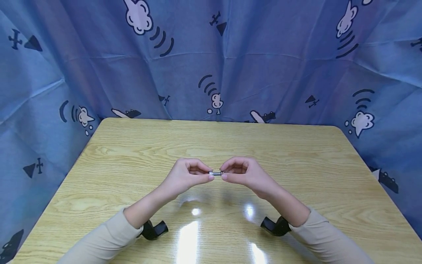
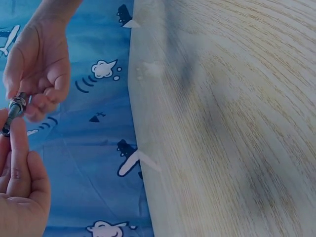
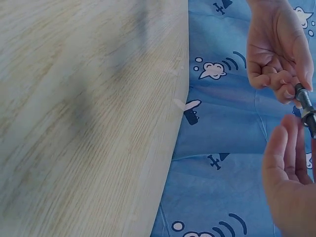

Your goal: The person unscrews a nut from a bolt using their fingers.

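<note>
A small silvery bolt [image 1: 216,173] spans the gap between the two hands, lying nearly level above the table in the head view. My left hand [image 1: 185,176] pinches its head end between thumb and fingers. My right hand [image 1: 245,173] pinches the other end, where a nut [image 3: 308,114] and what looks like a washer sit around the shank. In the left wrist view the bolt [image 2: 15,111] shows its round head by the left fingertips [image 2: 19,129], with the nut end at the right fingers. Fingertips partly hide both ends.
A wooden table [image 1: 132,146] lies beneath the hands, with bright light reflections near its front. A blue patterned curtain [image 1: 263,73] hangs behind it and along both sides. Black wrist cameras [image 1: 154,230] sit on both forearms, low over the table.
</note>
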A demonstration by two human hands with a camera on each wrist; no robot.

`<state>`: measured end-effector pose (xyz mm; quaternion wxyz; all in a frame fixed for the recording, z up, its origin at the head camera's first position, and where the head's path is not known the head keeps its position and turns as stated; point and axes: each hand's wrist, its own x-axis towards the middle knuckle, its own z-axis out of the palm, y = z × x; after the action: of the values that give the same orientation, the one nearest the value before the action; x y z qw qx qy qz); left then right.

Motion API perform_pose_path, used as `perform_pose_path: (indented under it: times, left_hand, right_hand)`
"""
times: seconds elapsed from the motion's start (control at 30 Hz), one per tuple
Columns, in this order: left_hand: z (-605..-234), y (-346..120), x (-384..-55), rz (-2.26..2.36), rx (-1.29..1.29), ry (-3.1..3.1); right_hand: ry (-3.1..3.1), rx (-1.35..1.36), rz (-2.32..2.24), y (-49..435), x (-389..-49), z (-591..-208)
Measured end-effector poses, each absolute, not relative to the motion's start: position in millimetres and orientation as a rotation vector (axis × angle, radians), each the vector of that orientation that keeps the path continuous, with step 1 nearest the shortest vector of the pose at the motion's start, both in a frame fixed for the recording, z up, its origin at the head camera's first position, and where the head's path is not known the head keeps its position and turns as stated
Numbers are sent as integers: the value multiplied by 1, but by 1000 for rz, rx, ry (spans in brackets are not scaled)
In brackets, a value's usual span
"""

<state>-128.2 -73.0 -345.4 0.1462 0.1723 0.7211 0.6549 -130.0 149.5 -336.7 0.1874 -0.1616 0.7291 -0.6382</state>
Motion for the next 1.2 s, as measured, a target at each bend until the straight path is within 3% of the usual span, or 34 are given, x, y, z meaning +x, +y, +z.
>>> perform_pose_path:
  times: [1.2]
  left_hand:
    - [-348,-74,-130,1873,498,2090]
  right_hand:
    - [1985,-457,-1821,149,-132,-337]
